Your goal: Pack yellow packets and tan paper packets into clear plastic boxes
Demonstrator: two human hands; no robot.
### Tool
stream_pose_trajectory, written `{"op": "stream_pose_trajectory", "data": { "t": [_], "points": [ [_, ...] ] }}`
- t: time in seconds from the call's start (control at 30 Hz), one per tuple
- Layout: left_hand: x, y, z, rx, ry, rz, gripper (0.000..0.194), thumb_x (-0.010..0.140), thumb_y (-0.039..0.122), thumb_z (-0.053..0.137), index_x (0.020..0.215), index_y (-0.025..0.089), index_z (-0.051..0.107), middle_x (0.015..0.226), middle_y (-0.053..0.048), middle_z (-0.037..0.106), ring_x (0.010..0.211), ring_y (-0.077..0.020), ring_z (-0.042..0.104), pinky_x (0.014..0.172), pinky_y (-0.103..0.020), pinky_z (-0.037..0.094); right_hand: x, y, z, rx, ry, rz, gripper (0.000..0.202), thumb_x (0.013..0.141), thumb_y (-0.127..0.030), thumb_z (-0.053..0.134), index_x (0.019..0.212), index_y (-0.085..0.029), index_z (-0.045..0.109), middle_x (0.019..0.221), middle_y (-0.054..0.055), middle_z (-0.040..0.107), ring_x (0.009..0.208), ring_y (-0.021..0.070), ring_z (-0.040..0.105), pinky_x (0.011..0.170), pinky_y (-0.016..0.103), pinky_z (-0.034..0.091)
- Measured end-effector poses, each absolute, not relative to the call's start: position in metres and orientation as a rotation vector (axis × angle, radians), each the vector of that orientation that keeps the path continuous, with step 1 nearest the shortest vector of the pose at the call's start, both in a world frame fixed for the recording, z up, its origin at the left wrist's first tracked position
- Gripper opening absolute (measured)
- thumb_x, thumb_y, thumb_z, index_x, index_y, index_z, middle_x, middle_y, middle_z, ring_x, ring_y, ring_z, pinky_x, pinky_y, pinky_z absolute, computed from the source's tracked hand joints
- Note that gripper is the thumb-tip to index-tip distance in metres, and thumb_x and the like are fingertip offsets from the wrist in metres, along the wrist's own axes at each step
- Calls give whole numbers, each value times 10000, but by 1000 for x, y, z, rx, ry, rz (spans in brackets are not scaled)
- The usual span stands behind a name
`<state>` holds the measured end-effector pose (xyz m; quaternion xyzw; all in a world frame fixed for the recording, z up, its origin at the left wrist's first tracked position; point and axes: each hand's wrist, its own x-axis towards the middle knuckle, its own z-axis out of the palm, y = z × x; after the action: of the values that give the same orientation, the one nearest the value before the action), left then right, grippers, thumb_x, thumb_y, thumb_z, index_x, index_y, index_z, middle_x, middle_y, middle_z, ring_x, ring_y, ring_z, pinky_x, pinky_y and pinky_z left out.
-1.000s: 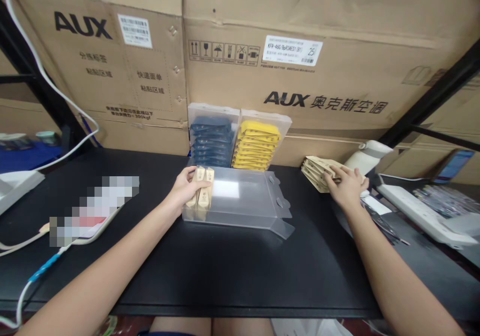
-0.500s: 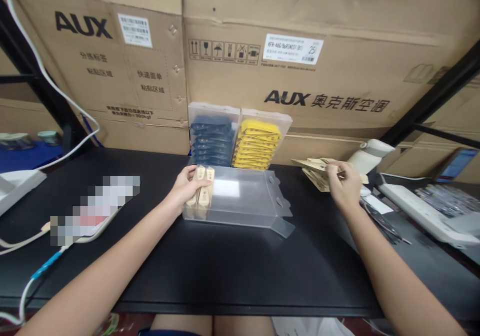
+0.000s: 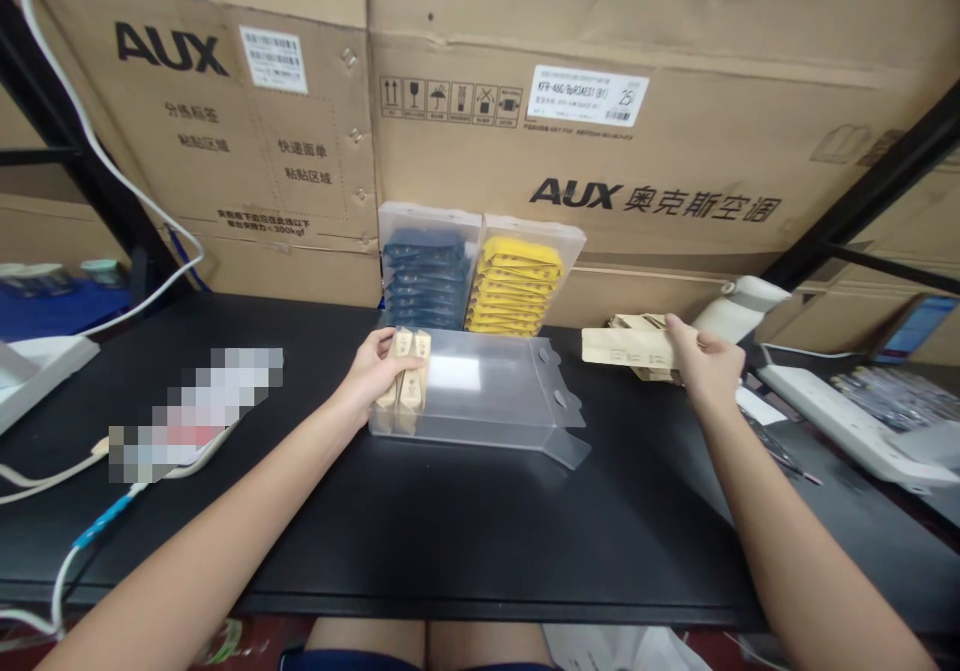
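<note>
A clear plastic box (image 3: 495, 401) lies on the black table, its flaps open toward the right. Two beige packets (image 3: 410, 381) stand side by side in its left end. My left hand (image 3: 375, 371) is closed around that end, thumb on the packets. At the right, my right hand (image 3: 705, 356) pinches a flat beige sachet (image 3: 626, 347) by its right end. Just behind this sachet lies a pile of beige sachets (image 3: 649, 323), partly hidden by it and by the hand.
Behind the box stand clear cases of blue packets (image 3: 424, 281) and yellow packets (image 3: 514, 286), against large cardboard boxes (image 3: 450, 171). A white bottle (image 3: 739, 309) and a power strip (image 3: 847, 426) are at the right. A partly pixelated object (image 3: 199, 421) lies left.
My right hand has moved slightly right and turned, and the sachet in it now shows its flat face in front of the pile. My left hand keeps its hold.
</note>
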<state>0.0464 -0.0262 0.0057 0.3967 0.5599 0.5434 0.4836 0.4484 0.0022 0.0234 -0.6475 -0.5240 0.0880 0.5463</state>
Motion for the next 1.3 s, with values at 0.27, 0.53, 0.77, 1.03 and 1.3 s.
{"op": "stream_pose_trajectory", "data": {
  "t": [0.27, 0.53, 0.77, 1.03, 1.3],
  "points": [
    [45, -27, 5, 984, 1361, 1303, 619, 588, 140, 780, 1134, 172, 490, 1178, -132, 590, 1083, -257, 593, 896, -362, 493, 452, 14, 15, -1369, -1039, 423, 353, 532, -361, 805, 791, -170, 659, 578, -5, 600, 378, 87, 423, 313, 217, 317],
    [44, -25, 3, 988, 1366, 1295, 652, 579, 155, 788, 1156, 176, 483, 1172, -126, 594, 1057, -248, 606, 876, -351, 504, 449, 16, 14, -1247, -1071, 597, 387, 553, -318, 793, 868, -139, 658, 597, -1, 618, 451, 85, 520, 377, 177, 440],
    [46, -25, 4, 984, 1396, 1294, 637, 596, 124, 767, 1165, 160, 481, 1161, -123, 601, 1048, -230, 610, 861, -315, 508, 448, 14, 14, -1254, -1159, 625, 376, 627, -431, 766, 854, -147, 669, 475, -42, 534, 395, 64, 475, 353, 151, 410],
    [46, -24, 3, 983, 1393, 1303, 637, 593, 123, 768, 1162, 162, 486, 1143, -118, 607, 1041, -232, 614, 863, -322, 505, 454, 18, 9, -1257, -1151, 633, 362, 667, -481, 731, 772, -139, 676, 572, 26, 645, 481, 105, 590, 433, 187, 514],
    [47, -25, 3, 989, 1384, 1310, 613, 602, 114, 759, 1150, 154, 487, 1139, -121, 608, 1036, -235, 614, 871, -336, 501, 452, 19, 7, -1284, -1146, 672, 339, 686, -479, 713, 773, -154, 668, 647, 39, 661, 538, 138, 620, 482, 247, 562]
  ]
}}
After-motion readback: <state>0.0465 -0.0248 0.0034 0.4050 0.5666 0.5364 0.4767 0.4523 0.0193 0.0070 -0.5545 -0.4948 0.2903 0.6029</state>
